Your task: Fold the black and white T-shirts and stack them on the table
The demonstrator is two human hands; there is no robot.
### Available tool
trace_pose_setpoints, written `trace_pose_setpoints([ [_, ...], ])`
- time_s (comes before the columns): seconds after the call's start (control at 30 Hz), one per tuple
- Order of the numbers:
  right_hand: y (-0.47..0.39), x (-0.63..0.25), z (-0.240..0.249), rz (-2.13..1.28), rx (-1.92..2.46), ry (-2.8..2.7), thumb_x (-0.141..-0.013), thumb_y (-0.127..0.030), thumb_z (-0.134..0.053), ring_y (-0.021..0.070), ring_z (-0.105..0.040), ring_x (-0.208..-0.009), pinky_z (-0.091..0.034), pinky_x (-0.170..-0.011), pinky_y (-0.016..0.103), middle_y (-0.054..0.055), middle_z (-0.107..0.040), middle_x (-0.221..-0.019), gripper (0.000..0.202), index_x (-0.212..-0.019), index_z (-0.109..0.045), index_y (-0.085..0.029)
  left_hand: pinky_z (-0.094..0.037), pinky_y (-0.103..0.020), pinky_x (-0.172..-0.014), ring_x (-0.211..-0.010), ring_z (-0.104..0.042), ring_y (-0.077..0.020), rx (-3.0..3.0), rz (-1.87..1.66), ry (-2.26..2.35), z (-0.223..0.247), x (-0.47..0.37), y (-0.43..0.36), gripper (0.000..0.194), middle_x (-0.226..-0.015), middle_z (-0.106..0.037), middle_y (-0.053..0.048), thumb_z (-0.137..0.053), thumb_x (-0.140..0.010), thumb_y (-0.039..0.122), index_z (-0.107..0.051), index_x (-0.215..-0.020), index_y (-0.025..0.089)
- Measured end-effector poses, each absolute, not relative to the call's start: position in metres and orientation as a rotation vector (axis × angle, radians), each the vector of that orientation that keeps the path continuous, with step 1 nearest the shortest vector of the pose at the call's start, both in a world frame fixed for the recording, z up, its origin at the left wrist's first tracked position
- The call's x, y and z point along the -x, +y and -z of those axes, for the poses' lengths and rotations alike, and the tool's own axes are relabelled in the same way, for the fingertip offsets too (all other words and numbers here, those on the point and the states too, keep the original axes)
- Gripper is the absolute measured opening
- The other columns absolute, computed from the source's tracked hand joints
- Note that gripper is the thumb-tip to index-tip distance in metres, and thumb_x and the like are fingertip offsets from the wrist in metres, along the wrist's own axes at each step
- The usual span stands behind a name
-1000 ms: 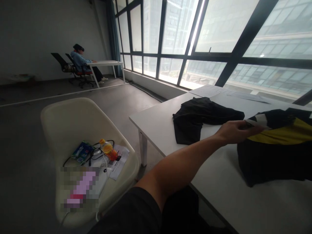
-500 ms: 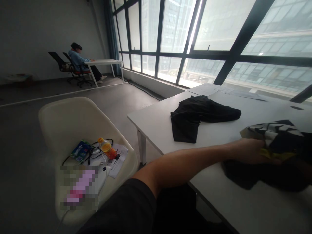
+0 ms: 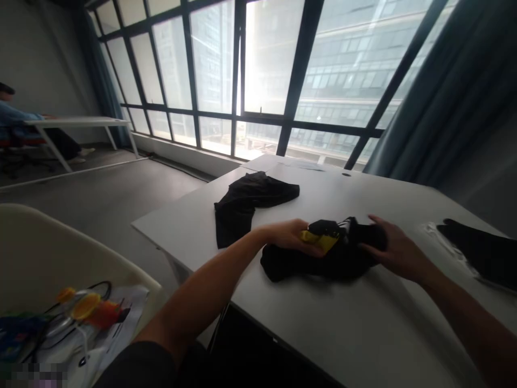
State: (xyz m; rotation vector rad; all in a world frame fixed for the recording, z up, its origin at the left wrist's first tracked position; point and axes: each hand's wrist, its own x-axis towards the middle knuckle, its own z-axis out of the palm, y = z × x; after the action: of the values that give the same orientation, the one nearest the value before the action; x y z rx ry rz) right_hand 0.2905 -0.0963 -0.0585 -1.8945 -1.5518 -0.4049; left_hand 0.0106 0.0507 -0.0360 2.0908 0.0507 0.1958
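Observation:
A bunched black garment (image 3: 315, 264) with a yellow and white patterned part lies on the white table in front of me. My left hand (image 3: 293, 236) has its fingers closed on the yellow part, at the garment's left side. My right hand (image 3: 398, 249) grips a black fold at the right end, thumb below and fingers above. Farther back on the tabletop, apart from both hands, a second black garment (image 3: 248, 205) lies spread with a bend in it; it looks like shorts or trousers.
Another black cloth item (image 3: 480, 253) with white beside it lies at the table's (image 3: 343, 334) right. At lower left, a cream chair (image 3: 76, 242) holds a bottle (image 3: 97, 310), cables and papers. A seated person (image 3: 18, 116) is at a far desk. Windows and a curtain (image 3: 448, 91) stand behind.
My view has swung to the right, bringing my right hand and the right-hand cloth item into sight. The patterned part of the garment has been folded down and shows less.

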Motion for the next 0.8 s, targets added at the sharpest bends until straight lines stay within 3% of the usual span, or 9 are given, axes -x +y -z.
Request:
trace_pose_setpoints([
  [0.07, -0.099, -0.271, 0.059, 0.145, 1.852, -1.813, -0.069, -0.044, -0.072, 0.0321, -0.059, -0.115, -0.048, -0.093, 0.042, 0.016, -0.061, -0.128, 0.067, -0.13, -0.058, -0.021, -0.042, -0.027, -0.061, -0.065, -0.053, -0.0131, -2.207, -0.213, 0.23, 0.039, -0.022, 0.036, 0.038, -0.069, -0.059, 0.003, -0.074, -0.072, 0.053, -0.064, -0.079, 0.016],
  [0.13, -0.102, -0.256, 0.059, 0.006, 1.872, -1.954, -0.071, -0.034, -0.067, 0.0288, -0.063, -0.106, -0.05, -0.089, 0.04, 0.011, -0.067, -0.118, 0.051, -0.121, -0.064, -0.024, -0.04, -0.026, -0.058, -0.062, -0.051, -0.0124, -2.221, -0.201, 0.274, 0.038, -0.026, 0.027, 0.04, -0.068, -0.057, 0.003, -0.071, -0.074, 0.055, -0.064, -0.081, 0.016],
  [0.23, -0.109, -0.256, 0.053, 0.092, 1.964, -1.881, -0.077, -0.026, -0.057, 0.0246, -0.066, -0.089, -0.05, -0.081, 0.036, 0.007, -0.071, -0.098, 0.025, -0.098, -0.071, -0.024, -0.042, -0.025, -0.061, -0.067, -0.054, -0.0128, -2.154, -0.126, 0.161, 0.026, -0.017, 0.032, 0.042, -0.073, -0.06, 0.003, -0.076, -0.07, 0.054, -0.065, -0.085, 0.016],
  [0.37, -0.127, -0.281, 0.038, 0.445, 1.996, -1.448, -0.087, -0.037, -0.049, 0.0253, -0.065, -0.083, -0.047, -0.076, 0.037, 0.008, -0.071, -0.089, 0.025, -0.088, -0.067, -0.021, -0.049, -0.03, -0.075, -0.082, -0.062, -0.0179, -2.074, -0.173, 0.151, 0.008, 0.0, 0.062, 0.044, -0.09, -0.068, -0.001, -0.077, -0.072, 0.05, -0.067, -0.098, 0.016],
  [0.5, -0.142, -0.288, 0.024, 0.622, 1.947, -1.31, -0.086, -0.04, -0.047, 0.0249, -0.062, -0.077, -0.045, -0.071, 0.037, 0.008, -0.067, -0.083, 0.024, -0.083, -0.062, -0.021, -0.049, -0.033, -0.083, -0.09, -0.063, -0.021, -2.201, -0.368, 0.298, -0.007, 0.001, 0.079, 0.046, -0.094, -0.07, -0.004, -0.072, -0.076, 0.053, -0.068, -0.102, 0.014],
  [0.57, -0.146, -0.283, 0.019, 0.634, 1.907, -1.249, -0.085, -0.04, -0.046, 0.0237, -0.06, -0.073, -0.044, -0.068, 0.036, 0.007, -0.065, -0.08, 0.022, -0.081, -0.058, -0.022, -0.05, -0.034, -0.082, -0.089, -0.064, -0.0221, -2.274, -0.458, 0.36, -0.022, 0.003, 0.076, 0.048, -0.093, -0.07, -0.004, -0.073, -0.074, 0.055, -0.069, -0.1, 0.015],
  [0.67, -0.153, -0.274, 0.008, 0.549, 1.743, -1.125, -0.088, -0.044, -0.045, 0.0201, -0.055, -0.064, -0.042, -0.062, 0.033, 0.003, -0.059, -0.072, 0.024, -0.081, -0.053, -0.023, -0.051, -0.034, -0.083, -0.094, -0.065, -0.0248, -2.27, -0.219, 0.207, -0.053, 0.016, 0.063, 0.05, -0.099, -0.072, -0.003, -0.079, -0.067, 0.054, -0.072, -0.1, 0.018],
  [0.73, -0.157, -0.271, 0.001, 0.466, 1.611, -1.104, -0.089, -0.051, -0.045, 0.0191, -0.054, -0.065, -0.043, -0.062, 0.031, 0.002, -0.057, -0.07, 0.029, -0.081, -0.051, -0.024, -0.052, -0.035, -0.084, -0.096, -0.065, -0.0274, -2.201, -0.05, 0.133, -0.069, 0.024, 0.055, 0.054, -0.101, -0.074, -0.004, -0.081, -0.063, 0.055, -0.073, -0.101, 0.019],
  [0.8, -0.158, -0.27, -0.002, 0.396, 1.56, -1.088, -0.089, -0.057, -0.044, 0.0192, -0.055, -0.069, -0.045, -0.064, 0.031, 0.002, -0.058, -0.073, 0.035, -0.08, -0.051, -0.024, -0.053, -0.036, -0.081, -0.092, -0.067, -0.0278, -2.188, -0.106, 0.237, -0.075, 0.025, 0.052, 0.054, -0.099, -0.075, -0.005, -0.077, -0.067, 0.06, -0.074, -0.101, 0.018],
])
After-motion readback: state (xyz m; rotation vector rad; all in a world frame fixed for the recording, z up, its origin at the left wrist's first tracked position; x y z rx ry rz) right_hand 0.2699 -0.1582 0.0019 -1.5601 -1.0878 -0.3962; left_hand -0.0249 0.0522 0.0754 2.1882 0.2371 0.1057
